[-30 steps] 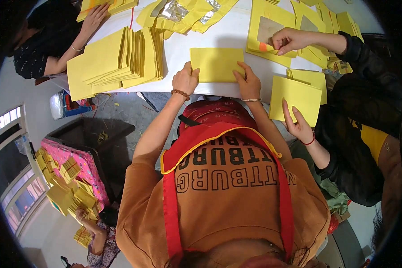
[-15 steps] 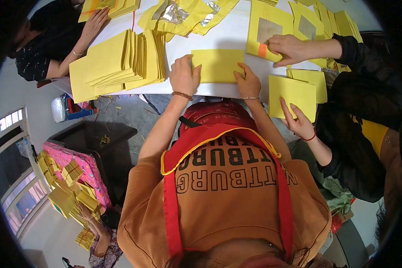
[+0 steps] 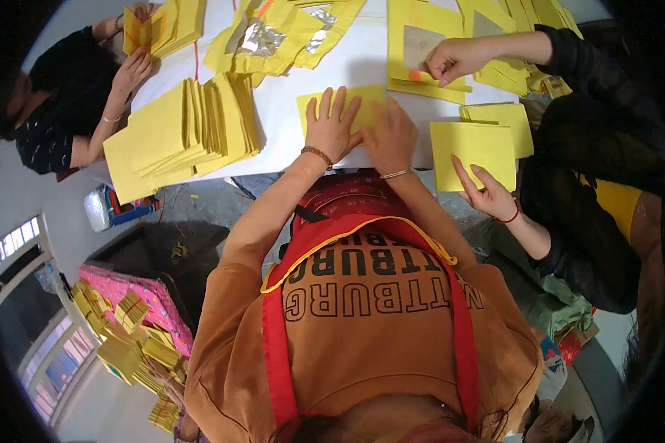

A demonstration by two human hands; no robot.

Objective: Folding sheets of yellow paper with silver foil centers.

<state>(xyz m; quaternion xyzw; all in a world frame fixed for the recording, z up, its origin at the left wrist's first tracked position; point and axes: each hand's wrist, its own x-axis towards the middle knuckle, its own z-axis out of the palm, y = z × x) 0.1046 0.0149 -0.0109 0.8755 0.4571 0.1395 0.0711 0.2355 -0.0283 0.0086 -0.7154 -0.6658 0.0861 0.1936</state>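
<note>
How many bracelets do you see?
4: brown beaded bracelet on camera wearer's left wrist; silvery bangle on right wrist; thin red bracelet on right co-worker; thin pale bracelet on left co-worker. More may be hidden.

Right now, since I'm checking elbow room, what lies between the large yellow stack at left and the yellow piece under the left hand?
In the head view, just a strip of white tabletop separates the yellow stack from the yellow piece.

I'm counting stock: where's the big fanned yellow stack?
In the head view, the stack is left of centre on the white table, left of the wearer's left hand.
</note>
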